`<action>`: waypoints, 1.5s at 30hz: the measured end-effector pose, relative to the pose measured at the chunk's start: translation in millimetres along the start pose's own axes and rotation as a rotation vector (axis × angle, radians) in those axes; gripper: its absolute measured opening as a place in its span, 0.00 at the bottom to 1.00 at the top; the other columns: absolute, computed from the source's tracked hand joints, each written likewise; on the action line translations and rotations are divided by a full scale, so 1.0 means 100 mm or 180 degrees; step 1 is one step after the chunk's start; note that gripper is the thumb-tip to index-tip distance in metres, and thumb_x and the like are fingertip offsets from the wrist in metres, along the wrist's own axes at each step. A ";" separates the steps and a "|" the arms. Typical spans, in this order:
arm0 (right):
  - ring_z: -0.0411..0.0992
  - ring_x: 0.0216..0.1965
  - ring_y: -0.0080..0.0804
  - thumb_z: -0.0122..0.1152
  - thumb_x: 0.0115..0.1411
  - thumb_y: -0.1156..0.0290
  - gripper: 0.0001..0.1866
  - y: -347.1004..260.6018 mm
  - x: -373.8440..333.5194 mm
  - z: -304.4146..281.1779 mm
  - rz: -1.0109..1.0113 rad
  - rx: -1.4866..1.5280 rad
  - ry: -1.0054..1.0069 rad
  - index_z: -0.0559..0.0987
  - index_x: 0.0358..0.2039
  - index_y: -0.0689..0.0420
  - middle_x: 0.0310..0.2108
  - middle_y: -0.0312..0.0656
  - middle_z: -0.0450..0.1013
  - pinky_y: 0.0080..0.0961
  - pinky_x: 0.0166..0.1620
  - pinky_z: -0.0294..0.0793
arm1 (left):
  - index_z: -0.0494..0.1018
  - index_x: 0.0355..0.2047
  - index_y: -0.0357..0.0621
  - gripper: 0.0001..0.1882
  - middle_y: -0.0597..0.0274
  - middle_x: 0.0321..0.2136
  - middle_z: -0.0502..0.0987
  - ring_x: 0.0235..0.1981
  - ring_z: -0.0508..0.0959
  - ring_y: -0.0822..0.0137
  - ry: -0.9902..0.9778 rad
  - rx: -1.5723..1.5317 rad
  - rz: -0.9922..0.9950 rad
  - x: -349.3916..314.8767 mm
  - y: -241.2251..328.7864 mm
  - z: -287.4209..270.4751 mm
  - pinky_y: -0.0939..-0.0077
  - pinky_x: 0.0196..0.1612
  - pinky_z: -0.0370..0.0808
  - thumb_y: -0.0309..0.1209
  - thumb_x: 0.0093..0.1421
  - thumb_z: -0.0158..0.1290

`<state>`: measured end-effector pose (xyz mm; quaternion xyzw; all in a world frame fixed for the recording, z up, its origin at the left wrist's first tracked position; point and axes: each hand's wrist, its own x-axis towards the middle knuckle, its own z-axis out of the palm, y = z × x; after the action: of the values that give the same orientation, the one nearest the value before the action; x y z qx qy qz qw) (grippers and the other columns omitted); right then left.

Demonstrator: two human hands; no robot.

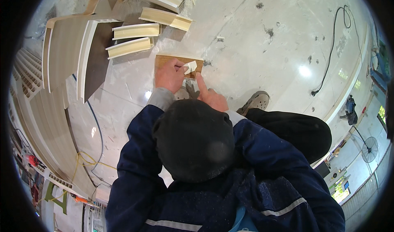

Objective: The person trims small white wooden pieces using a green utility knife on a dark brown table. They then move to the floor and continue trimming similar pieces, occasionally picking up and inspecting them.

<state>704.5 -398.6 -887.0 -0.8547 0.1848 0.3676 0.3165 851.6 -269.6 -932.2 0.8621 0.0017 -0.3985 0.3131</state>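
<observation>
A small wood-brown board [164, 61] with a pale far edge lies on the floor in front of me. My left hand [169, 74] rests over its left part, thumb and fingers pinched on a small cream-coloured folded piece [190, 67]; its material is unclear. My right hand [212, 98] is at the board's near right side. Its index finger stretches out to the board near the cream piece, and it holds nothing that shows. The other right fingers are partly hidden.
Several cream-edged boards [131, 47] lie at the far left, beside larger upright panels [95, 61]. A stack of long panels [45, 121] and a blue hose [95, 119] are to the left. A black cable [331, 55] lies right; a fan [369, 149] stands at far right.
</observation>
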 end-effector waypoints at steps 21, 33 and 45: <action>0.80 0.31 0.62 0.57 0.67 0.63 0.48 -0.04 0.22 0.05 0.0073 -0.0065 -0.0226 0.40 0.80 0.36 0.33 0.61 0.77 0.55 0.36 0.79 | 0.81 0.43 0.43 0.15 0.53 0.36 0.87 0.38 0.86 0.58 -0.0131 -0.0059 -0.0160 0.00 0.01 -0.01 0.65 0.42 0.80 0.40 0.63 0.62; 0.79 0.29 0.60 0.57 0.66 0.60 0.47 0.19 -0.03 0.17 0.0035 -0.0189 -0.0239 0.43 0.79 0.37 0.33 0.59 0.77 0.55 0.34 0.77 | 0.81 0.43 0.43 0.15 0.53 0.38 0.87 0.40 0.86 0.58 -0.0116 -0.0056 -0.0129 -0.02 0.01 0.00 0.65 0.45 0.80 0.41 0.64 0.61; 0.77 0.42 0.50 0.63 0.64 0.60 0.35 0.57 0.45 -0.08 -0.0397 -0.0842 0.2227 0.66 0.70 0.52 0.45 0.50 0.75 0.43 0.45 0.78 | 0.77 0.55 0.53 0.17 0.59 0.39 0.84 0.42 0.83 0.55 0.0488 0.0617 0.0305 -0.16 -0.31 -0.19 0.59 0.46 0.79 0.40 0.67 0.58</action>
<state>706.9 -448.9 -939.4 -0.9717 0.1802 0.0542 0.1429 845.4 -230.2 -928.9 0.9153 -0.0541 -0.3143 0.2460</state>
